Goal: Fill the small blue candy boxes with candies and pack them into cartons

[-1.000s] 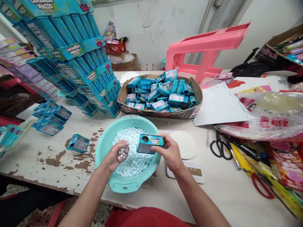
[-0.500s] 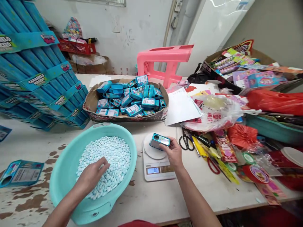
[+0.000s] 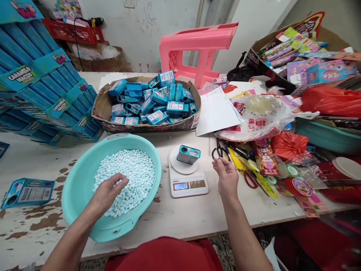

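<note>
A small blue candy box with a round hole in one end stands on the round plate of a white kitchen scale, whose display is lit. To the right of the scale is my right hand, apart from the box, palm turned up and fingers loosely bent with nothing in them. My left hand hovers over small pale-blue candies in a turquoise basin. Its fingers are curled toward the thumb, and whatever lies inside them is hidden.
Behind the basin, a cardboard tray holds several blue boxes. Another blue box lies at left, below stacked display cartons. Scissors, paper and plastic bags crowd the right. A pink stool stands behind.
My right hand has let go of the blue box on the scale and moved right. The scale's display has gone from zero to a higher reading. My left hand stays over the candies.
</note>
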`<state>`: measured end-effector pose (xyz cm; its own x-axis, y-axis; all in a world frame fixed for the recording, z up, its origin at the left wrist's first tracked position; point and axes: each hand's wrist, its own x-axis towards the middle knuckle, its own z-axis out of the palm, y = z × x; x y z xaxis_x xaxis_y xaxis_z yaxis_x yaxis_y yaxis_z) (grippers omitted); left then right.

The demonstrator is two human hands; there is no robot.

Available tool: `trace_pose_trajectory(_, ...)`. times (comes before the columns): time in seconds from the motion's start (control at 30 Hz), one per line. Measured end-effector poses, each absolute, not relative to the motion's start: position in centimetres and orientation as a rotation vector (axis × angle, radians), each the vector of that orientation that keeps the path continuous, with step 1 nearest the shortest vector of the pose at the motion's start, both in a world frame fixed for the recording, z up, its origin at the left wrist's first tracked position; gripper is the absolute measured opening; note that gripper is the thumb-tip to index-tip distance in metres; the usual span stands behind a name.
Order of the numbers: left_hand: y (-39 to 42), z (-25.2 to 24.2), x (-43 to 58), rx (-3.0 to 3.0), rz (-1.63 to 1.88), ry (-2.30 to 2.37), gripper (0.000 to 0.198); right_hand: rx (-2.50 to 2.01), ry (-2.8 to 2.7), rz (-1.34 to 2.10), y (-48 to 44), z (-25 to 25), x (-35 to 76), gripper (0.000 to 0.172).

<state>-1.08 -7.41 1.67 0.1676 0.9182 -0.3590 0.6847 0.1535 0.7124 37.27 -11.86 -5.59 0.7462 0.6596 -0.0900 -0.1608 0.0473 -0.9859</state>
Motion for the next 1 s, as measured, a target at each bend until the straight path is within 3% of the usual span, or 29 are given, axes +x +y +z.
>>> trace_pose_trajectory(0.63, -8.1, 2.0, -0.1, 1.514, 0.448, 1.502, 0.029, -1.397, -0.571, 0.752, -11.7, -5.2, 35.6, 0.037)
trace_pose_trajectory(0.9, -5.0, 4.3, 3.4, 0.580, 0.857, 1.115, 0.034, -1.343, -0.612, 0.786, -10.2, -4.5, 34.3, 0.034)
trace_pose_trajectory(1.0, -2.6, 5.7, 8.7, 0.496, 0.912, 0.977, 0.036, -1.332, -0.610, 0.800, -10.1, -4.3, 33.8, 0.033)
